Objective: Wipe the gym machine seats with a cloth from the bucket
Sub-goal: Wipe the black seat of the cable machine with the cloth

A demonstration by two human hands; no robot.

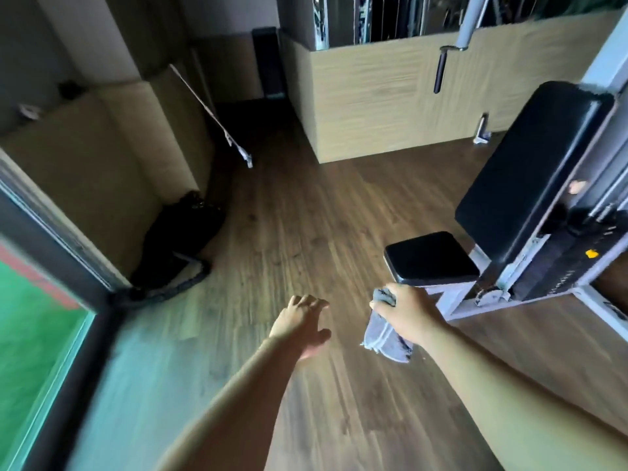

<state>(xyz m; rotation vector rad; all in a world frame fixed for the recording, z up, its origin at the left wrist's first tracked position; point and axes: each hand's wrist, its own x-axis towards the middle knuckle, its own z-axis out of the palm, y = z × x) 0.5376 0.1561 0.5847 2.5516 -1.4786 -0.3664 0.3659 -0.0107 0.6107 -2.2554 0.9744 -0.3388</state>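
Near the black seat (431, 258), a grey cloth (385, 336) is hanging from the right hand (406, 312), whose fingers are curling round its bunched top. The left hand (302, 322) is hovering over the wooden floor (306, 215), fingers loosely spread, holding nothing.

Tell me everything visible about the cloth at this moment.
The cloth is a grey, soft-looking fabric with a pale stitched hem along its lower edge. It is bunched at the top in the grip of the right hand and hangs limp below it, just short of the small black seat pad, not touching it.
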